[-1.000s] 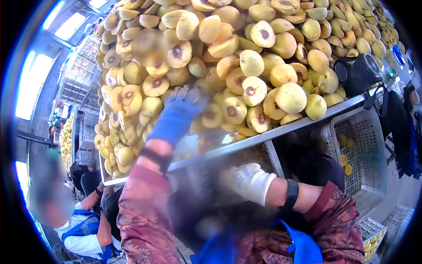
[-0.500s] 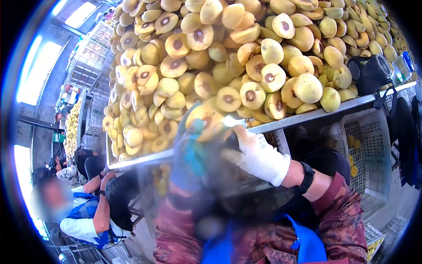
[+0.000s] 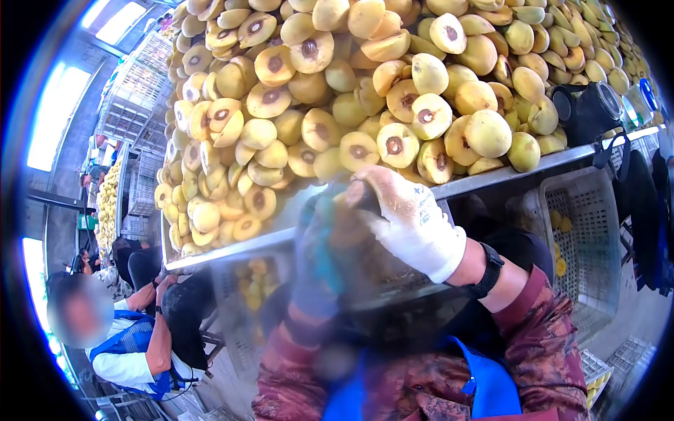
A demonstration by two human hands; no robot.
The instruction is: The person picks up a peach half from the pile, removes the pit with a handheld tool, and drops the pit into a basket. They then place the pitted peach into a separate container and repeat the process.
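The right hand (image 3: pixel 411 223), in a white glove, has its grip closed, the fingers (image 3: pixel 371 184) curled down over the top of a peach (image 3: pixel 345 235). The peach shows only as a blurred yellow-brown shape just left of that palm. The left hand (image 3: pixel 317 261), in a blue glove, lies against the peach from the left and below. It is too smeared to tell whether its grip is closed on the fruit or merely cupped under it. Both hands and the peach sit just below the metal edge of the surface (image 3: pixel 495 177), in front of the person's chest.

A black wristband (image 3: pixel 489 271) circles the right wrist above a red patterned sleeve (image 3: pixel 540 337), and a blue apron (image 3: pixel 484 387) shows beneath.

On the surface above the hands rises a heap of halved peaches (image 3: pixel 393 105), some with the cut face and dark pit hollow turned outward. A black bag (image 3: pixel 586 112) rests at the heap's right end. Under the surface to the right stands a grey crate (image 3: pixel 597 245) with a few yellow pieces inside. At lower left a co-worker (image 3: pixel 133 344) in blue and white sits well apart from the hands.
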